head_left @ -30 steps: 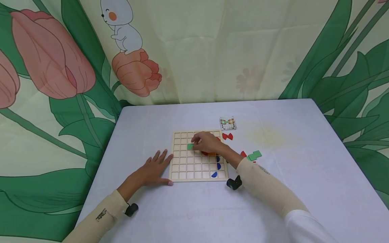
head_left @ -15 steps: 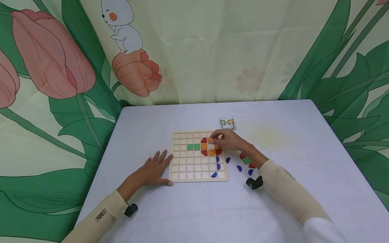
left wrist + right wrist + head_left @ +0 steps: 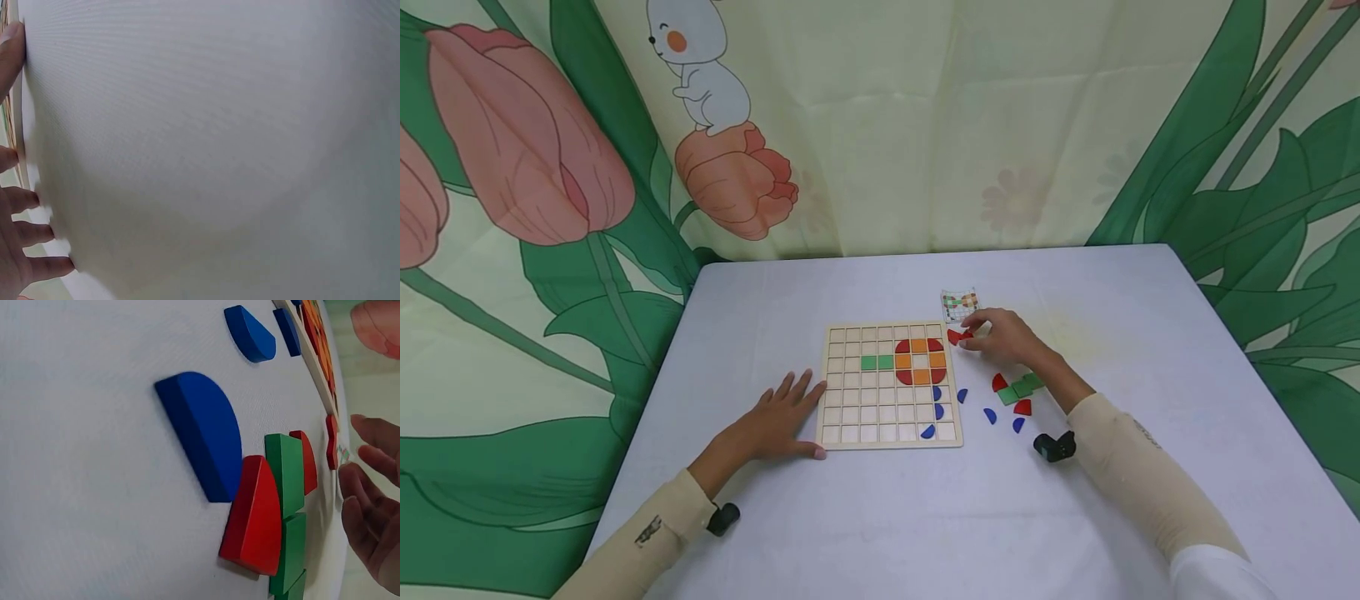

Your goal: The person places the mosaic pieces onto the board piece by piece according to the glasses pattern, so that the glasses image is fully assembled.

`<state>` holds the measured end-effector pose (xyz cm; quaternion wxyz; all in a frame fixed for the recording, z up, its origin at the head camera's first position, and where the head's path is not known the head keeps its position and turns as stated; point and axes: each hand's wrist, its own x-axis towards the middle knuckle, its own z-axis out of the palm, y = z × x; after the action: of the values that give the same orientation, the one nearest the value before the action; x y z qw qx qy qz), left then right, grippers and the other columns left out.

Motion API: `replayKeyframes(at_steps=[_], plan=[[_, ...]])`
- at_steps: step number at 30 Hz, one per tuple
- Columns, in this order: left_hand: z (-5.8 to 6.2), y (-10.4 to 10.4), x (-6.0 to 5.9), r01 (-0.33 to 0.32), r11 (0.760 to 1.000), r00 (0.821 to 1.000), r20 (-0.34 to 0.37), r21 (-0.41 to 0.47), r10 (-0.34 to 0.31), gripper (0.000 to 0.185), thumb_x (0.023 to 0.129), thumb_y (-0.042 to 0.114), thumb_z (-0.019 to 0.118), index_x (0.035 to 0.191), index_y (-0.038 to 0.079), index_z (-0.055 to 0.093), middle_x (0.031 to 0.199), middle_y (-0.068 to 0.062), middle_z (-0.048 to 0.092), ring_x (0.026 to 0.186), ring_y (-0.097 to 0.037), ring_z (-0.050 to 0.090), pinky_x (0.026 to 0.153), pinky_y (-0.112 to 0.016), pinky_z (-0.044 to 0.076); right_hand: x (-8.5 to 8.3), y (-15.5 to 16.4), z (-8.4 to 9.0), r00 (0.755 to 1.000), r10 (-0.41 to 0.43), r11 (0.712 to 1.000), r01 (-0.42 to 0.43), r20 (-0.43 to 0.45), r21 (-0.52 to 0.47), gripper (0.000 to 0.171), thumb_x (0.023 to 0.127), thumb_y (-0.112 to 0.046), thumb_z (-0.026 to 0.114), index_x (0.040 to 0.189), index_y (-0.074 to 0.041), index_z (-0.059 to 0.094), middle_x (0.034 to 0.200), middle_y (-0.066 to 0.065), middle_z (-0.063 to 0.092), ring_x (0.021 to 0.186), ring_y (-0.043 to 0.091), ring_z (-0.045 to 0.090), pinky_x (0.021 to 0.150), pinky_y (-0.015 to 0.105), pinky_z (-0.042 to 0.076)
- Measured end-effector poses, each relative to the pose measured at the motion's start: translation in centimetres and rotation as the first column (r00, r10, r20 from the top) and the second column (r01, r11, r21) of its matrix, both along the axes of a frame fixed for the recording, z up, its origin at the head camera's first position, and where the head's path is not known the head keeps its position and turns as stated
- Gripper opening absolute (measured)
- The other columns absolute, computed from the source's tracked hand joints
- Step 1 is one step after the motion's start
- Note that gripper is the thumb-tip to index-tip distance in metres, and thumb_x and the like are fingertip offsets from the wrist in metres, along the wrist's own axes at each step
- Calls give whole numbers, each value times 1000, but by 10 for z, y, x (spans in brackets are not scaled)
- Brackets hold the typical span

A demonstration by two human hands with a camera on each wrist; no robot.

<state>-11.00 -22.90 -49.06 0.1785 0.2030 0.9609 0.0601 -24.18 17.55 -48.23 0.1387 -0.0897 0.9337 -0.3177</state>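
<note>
A square wooden grid board [image 3: 850,415] lies on the white table. My left hand [image 3: 781,421], fingers spread, touches its left edge; the left wrist view catches the thumb [image 3: 9,56] along the frame. Two green squares [image 3: 877,362] fill adjoining cells, beside a ring of red quarter-round and orange square pieces [image 3: 921,346]. Off the board's upper right corner lie two red quarter-round pieces [image 3: 954,337]. My right hand [image 3: 1006,336] reaches over them from the right, thumb and index finger apart around the right one. In the right wrist view those fingers stand slightly away from the red piece [image 3: 332,442].
Several blue half-round pieces [image 3: 990,415] lie right of the board, and others sit on its right column. Green squares [image 3: 1024,387] and red pieces [image 3: 1022,407] cluster farther right. A small pattern card [image 3: 960,305] lies behind the board. A printed curtain [image 3: 925,125] hangs behind the table.
My right hand has moved from over the green squares, across the orange and red ring, to the loose red pieces right of the board. A second green square now shows uncovered. My left hand stays put.
</note>
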Motion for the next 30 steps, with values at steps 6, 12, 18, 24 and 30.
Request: replayKeyframes(at_steps=[6, 12, 18, 24, 30], plan=[[1, 0, 1, -2, 1000, 1000, -3, 1, 2, 112, 77, 74, 68, 161, 16, 22, 168, -18, 13, 153, -47, 12, 114, -70, 25, -5, 4, -3, 999, -39, 995, 39, -6, 94, 42, 91, -27, 76, 128, -10, 66, 124, 15, 64, 117, 32, 54, 99, 48, 49], [0, 0, 0, -2, 1000, 1000, 0, 1, 2, 112, 78, 75, 67, 162, 17, 21, 168, -17, 12, 153, -47, 11, 114, -70, 24, -7, 2, -6, 997, -69, 992, 72, -31, 106, 38, 92, -26, 74, 126, -9, 68, 122, 15, 65, 113, 32, 55, 95, 46, 49], [1, 0, 1, -3, 1000, 1000, 5, 3, 3, 112, 78, 75, 67, 162, 17, 21, 168, -17, 12, 153, -47, 11, 114, -70, 24, -7, -1, -7, 996, -89, 991, 90, -13, 102, 32, 92, -25, 74, 121, -10, 72, 125, 16, 64, 116, 32, 54, 91, 44, 48], [1, 1, 1, 0, 1000, 1000, 4, -1, 0, 112, 78, 74, 68, 161, 17, 22, 168, -18, 13, 153, -47, 11, 114, -70, 25, -5, -2, -6, 995, -101, 993, 99, 21, 68, 33, 93, -24, 74, 122, -10, 73, 128, 16, 61, 121, 33, 53, 87, 40, 49], [1, 1, 0, -1, 1000, 1000, 7, -6, 1, 112, 78, 75, 67, 162, 17, 21, 168, -17, 12, 153, -47, 11, 114, -70, 24, 2, -6, -5, 998, -60, 998, 61, -21, 34, 32, 93, -20, 73, 122, -9, 69, 120, 15, 65, 114, 32, 56, 90, 41, 52]])
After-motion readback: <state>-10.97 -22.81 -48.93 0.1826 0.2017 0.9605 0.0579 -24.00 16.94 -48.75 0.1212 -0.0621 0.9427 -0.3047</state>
